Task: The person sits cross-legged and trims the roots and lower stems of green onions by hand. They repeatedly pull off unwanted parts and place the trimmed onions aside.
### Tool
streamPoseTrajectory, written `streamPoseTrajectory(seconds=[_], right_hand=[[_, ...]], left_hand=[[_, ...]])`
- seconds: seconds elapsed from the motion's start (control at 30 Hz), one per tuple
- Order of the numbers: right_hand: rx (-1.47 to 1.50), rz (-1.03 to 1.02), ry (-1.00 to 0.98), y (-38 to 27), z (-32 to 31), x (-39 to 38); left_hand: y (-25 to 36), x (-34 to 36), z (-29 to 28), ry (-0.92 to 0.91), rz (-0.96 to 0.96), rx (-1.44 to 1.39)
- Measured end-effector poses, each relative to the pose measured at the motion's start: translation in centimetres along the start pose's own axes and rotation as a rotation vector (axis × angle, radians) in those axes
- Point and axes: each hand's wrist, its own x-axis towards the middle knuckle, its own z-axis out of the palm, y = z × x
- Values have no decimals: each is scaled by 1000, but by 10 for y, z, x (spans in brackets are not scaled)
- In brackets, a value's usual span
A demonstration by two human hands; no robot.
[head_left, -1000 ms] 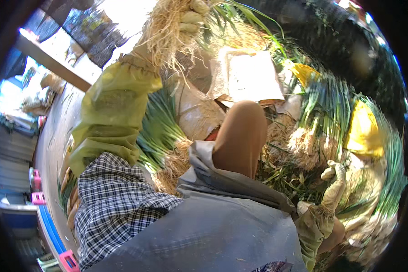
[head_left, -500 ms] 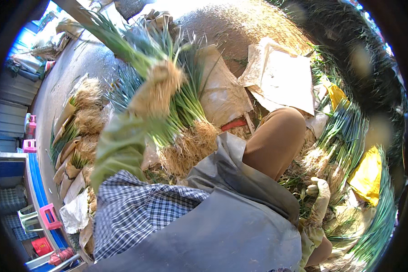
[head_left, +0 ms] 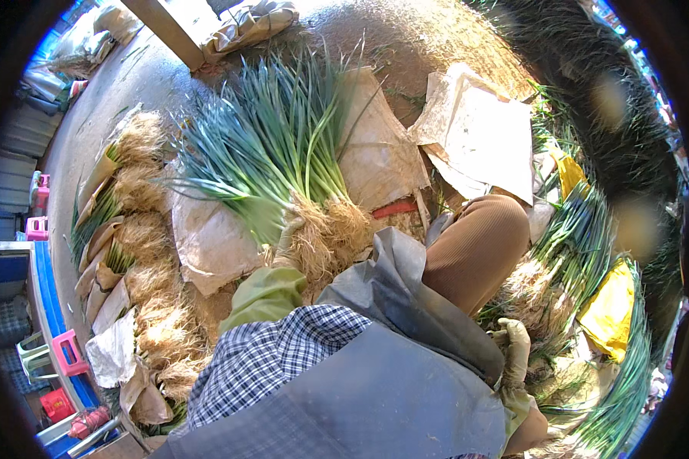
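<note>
A bunch of green onions (head_left: 264, 164) with long dark-green leaves and pale, stringy roots lies on sacking in front of me, roots toward me. My left hand (head_left: 286, 239), in a pale glove under a green sleeve, is closed around its root end; roots hide part of the fingers. Close against it on the right is another clump of roots (head_left: 348, 226). At my right side, beyond the bent knee, my gloved right hand (head_left: 516, 336) has loosely bent fingers, apart, with nothing visible in them. It is near other green onions (head_left: 574, 237).
Root-end bundles wrapped in sacking (head_left: 149, 245) form a row on the left. A pale sack (head_left: 478, 134) lies ahead, and a yellow bag (head_left: 608, 310) among onions on the right. A post (head_left: 164, 34) stands at the far left; pink stools (head_left: 69, 353) line the left edge.
My left hand has come down and toward me, and the raised, blurred bunch now rests on the sacking with leaves pointing away. My right hand has moved slightly left and down.
</note>
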Motion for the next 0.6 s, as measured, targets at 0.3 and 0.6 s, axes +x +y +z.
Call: streamPoseTrajectory(seconds=[0.3,0.6], right_hand=[[24,39,-54,4,7,1],[-53,52,-128,22,16,16]], left_hand=[[168,53,-143,70,481,-334],[168,71,-177,210,508,-211]])
